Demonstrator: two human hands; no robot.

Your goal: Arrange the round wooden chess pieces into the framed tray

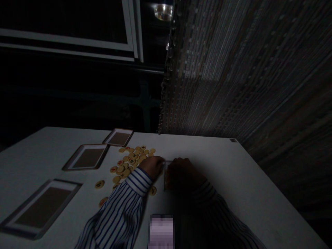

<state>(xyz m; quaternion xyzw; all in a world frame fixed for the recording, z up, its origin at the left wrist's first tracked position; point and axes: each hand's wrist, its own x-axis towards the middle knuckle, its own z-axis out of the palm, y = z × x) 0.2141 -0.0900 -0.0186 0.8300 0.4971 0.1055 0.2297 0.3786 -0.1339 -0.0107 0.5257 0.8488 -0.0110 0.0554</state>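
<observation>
Midway along the worktop [246,180], left hand [153,166] and right hand [184,174] meet at a small clear box [166,181] beside scattered round pieces [132,159]. In the dark I cannot tell whether either hand grips it.

Smooth yellow discs [132,159] rest on a matt white table [233,180].

Discs [135,157]: round, flat, pale yellow game pieces; some carry red marks on top and some black, all too small to read.
Pose: lying flat in a loose cluster, many touching one another.
Place: on the white table [246,186], just beyond the left hand [153,166], which meets the near edge of the cluster.
Strays: one stray disc [99,184] lies apart on the left, another [153,190] just beside the striped sleeve [124,204].
Small box [166,174]: only a thin pale rim shows between the two hands. The rest is in deep shadow under the right hand [184,175], and its contents cannot be told.
</observation>
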